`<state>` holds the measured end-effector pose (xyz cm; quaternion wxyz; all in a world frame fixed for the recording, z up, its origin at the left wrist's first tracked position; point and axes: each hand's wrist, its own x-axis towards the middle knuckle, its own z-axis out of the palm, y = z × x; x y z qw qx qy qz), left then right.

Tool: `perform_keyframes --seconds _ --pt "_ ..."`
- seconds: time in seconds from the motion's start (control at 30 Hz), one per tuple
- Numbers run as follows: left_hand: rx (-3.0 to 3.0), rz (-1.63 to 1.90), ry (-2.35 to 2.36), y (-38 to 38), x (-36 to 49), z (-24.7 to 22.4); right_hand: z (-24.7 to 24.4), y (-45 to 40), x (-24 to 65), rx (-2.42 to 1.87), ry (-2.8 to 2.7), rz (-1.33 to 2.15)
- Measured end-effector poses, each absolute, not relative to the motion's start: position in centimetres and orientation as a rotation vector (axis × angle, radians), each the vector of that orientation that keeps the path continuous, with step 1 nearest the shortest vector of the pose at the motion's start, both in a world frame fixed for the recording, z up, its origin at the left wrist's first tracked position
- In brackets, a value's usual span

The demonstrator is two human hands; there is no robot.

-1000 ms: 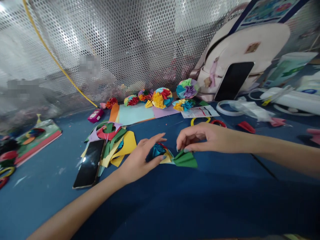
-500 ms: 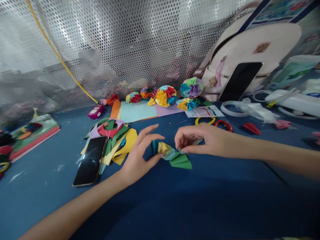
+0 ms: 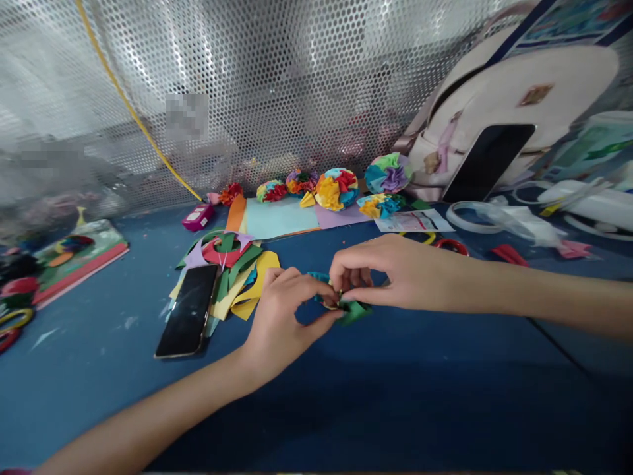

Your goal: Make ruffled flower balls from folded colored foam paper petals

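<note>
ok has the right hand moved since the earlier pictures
Yes, the right hand has moved left, closer to the black smartphone.

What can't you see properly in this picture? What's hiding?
All in the head view:
Middle of the folded paper bundle: hidden by the left hand and right hand.
Paper scraps under the black phone: hidden by the phone.
White bag: cut off by the top edge.
Colourful pile: cut off by the left edge.
Patch on the metal mesh: blurred.
</note>
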<state>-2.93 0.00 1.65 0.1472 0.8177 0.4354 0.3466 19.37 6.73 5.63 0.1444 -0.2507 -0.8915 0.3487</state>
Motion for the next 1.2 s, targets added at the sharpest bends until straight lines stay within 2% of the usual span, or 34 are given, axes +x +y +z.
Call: perform_keyframes --seconds 0.23,0.93,1.2 --pt "2.079 0.923 1.375 0.0 -2.7 1.2 4.8 8.0 18.7 -0.786 -2.536 0.888" --pt "2.268 0.815 1.527 0.8 -1.6 1.0 2.0 7.4 19.9 -0.829 -2.356 1.030" --pt "2.370 0.783 1.516 1.0 -1.7 1.2 1.9 6.6 19.8 -0.803 -2.366 0.953"
